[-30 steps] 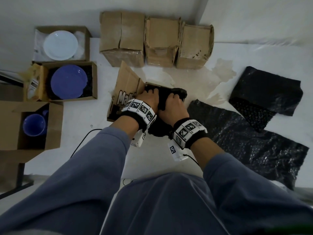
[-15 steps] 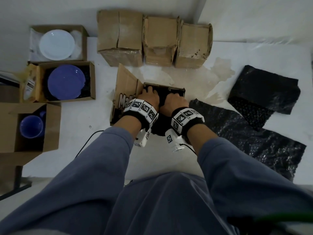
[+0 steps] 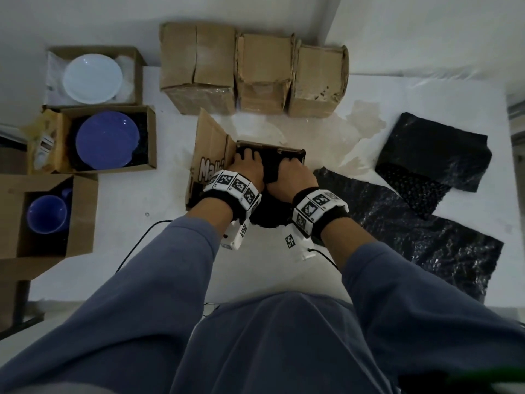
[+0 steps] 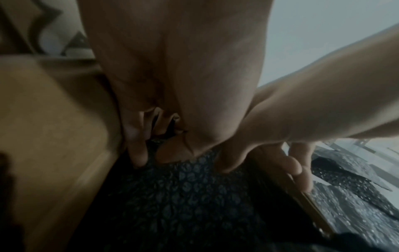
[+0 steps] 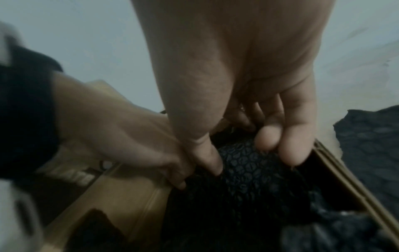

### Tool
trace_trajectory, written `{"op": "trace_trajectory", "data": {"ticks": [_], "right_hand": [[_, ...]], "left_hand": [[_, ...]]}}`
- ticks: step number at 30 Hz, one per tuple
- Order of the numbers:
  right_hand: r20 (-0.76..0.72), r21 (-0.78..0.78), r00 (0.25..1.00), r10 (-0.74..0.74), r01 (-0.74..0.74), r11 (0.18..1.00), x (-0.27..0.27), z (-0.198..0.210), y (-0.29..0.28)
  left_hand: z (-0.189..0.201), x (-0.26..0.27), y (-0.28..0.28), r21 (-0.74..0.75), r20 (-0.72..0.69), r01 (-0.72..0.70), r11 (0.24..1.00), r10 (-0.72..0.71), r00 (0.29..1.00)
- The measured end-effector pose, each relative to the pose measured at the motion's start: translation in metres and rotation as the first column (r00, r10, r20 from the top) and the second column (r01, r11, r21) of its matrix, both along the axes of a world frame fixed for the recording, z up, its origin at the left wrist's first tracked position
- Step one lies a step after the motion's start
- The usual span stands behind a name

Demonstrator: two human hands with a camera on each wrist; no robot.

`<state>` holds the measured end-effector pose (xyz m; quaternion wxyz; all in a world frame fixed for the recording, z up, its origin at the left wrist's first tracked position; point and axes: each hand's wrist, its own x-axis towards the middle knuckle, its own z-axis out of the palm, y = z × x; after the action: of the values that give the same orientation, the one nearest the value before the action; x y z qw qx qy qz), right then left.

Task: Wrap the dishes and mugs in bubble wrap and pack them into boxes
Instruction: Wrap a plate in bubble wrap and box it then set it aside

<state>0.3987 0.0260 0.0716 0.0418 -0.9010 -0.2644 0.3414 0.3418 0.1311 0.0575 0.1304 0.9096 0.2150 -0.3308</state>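
An open cardboard box [image 3: 212, 149] with a printed flap stands mid-table. Inside it sits a bundle wrapped in black bubble wrap [image 3: 271, 170]. My left hand [image 3: 247, 166] grips the bundle's left side, fingers curled down between the wrap [image 4: 183, 196] and the box wall [image 4: 54, 136]. My right hand [image 3: 289, 173] grips its right side, and the right wrist view shows thumb and fingers [image 5: 267, 138] clasping the wrap [image 5: 248, 173]. What the bundle contains is hidden.
Three closed boxes [image 3: 264, 72] line the back. At the left, open boxes hold a white plate [image 3: 92, 78], a blue plate [image 3: 108, 139] and a blue mug [image 3: 47, 213]. Black bubble wrap sheets [image 3: 412, 237] lie at the right. A cable [image 3: 136, 240] trails near my left arm.
Both hands have lowered the black bundle from above the rim down into the open box. The hands now sit deeper between its walls.
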Motion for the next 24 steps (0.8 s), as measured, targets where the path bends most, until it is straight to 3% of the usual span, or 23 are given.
{"op": "trace_trajectory", "data": {"ticks": [3,5,15,18,24], "right_hand": [[0.07,0.06,0.997,-0.021,0.017,0.998,-0.003,0.002,-0.004],[0.041,0.061,0.998,-0.041,0.038,0.997,-0.004,0.0,-0.004],[-0.075,-0.115,0.996,-0.054,0.046,0.992,0.003,-0.008,0.019],[-0.039,-0.113,0.999,-0.033,0.028,0.993,-0.001,-0.015,0.008],[-0.081,0.048,0.992,-0.096,0.1,0.994,-0.001,-0.022,-0.003]], "left_hand": [[0.002,0.004,-0.001,0.007,-0.019,-0.015,1.0,0.015,1.0],[0.003,0.006,-0.002,0.001,-0.025,-0.031,1.0,0.031,0.999],[0.004,-0.002,0.005,-0.136,0.062,-0.147,0.98,0.156,0.986],[0.002,-0.003,-0.002,-0.077,0.067,-0.132,0.988,0.138,0.988],[-0.005,0.008,-0.009,0.038,-0.014,-0.134,0.99,0.134,0.991]]}}
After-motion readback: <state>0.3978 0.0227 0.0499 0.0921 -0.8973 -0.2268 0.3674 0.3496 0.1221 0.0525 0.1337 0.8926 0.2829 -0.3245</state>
